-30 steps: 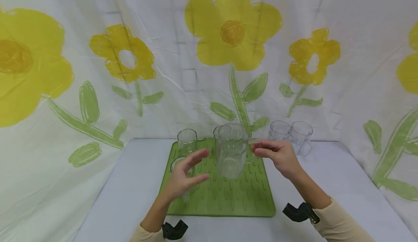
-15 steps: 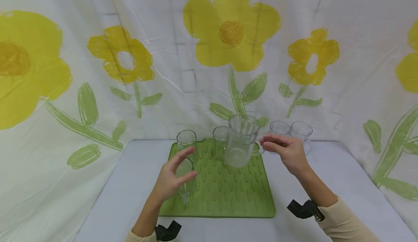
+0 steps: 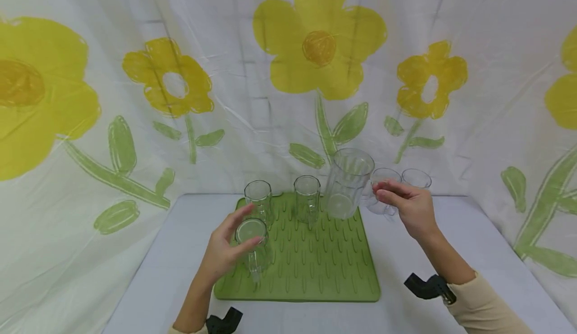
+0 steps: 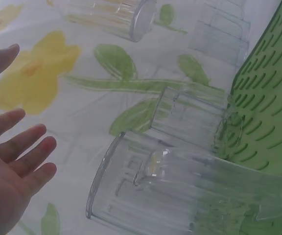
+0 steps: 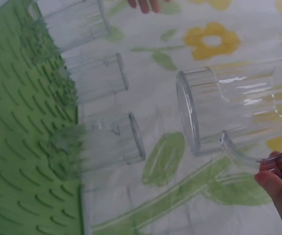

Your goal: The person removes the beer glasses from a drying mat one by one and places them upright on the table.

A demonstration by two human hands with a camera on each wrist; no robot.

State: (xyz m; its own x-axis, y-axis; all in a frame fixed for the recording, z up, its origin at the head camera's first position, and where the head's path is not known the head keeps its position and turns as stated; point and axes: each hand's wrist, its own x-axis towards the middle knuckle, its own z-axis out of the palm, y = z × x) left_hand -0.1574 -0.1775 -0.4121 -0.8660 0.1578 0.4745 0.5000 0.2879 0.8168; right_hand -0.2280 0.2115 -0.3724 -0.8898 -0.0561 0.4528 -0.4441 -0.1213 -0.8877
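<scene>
Judged to be at the step of moving a large transparent ribbed mug, held in the air above the far right corner of the green rectangular ridged mat, with the handle pinched in the right hand. Near the left edge, keeps nothing in the left hand, with fingers apart. Calls next, probably, for lowering with the base levelled, without knocking the smaller clear mugs beyond the right edge.
</scene>
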